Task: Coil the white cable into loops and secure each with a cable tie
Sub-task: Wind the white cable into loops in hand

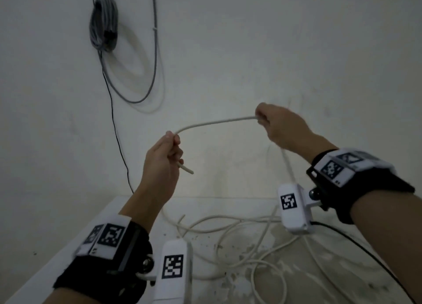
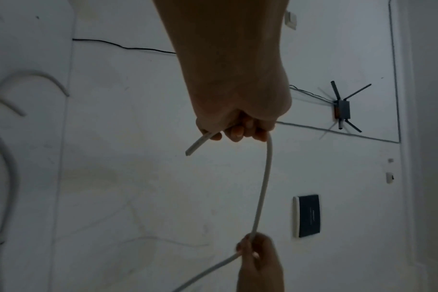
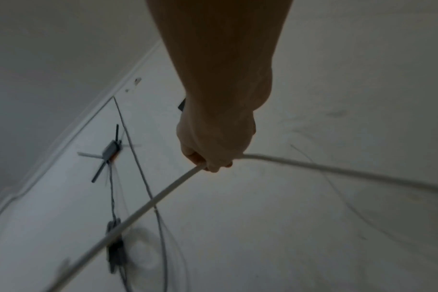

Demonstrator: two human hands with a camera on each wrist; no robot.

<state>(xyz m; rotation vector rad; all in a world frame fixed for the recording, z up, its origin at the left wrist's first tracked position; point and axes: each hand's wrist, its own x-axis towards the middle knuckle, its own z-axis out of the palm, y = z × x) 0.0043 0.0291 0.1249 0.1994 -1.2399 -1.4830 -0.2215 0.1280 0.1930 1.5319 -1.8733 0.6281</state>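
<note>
white cable, white desk with dark speckles, grey cable bundle on the pale wall, black wristbands with black-and-white checker tags

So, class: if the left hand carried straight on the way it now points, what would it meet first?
Probably the wall; the left hand, gripping the white cable, has nothing else visibly ahead, though depth is unclear.

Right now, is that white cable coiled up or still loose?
Still loose: the white cable spans between left hand and right hand, the rest sprawling on the table.

Head view downward over table, wrist views close, all sharing white cable
</note>
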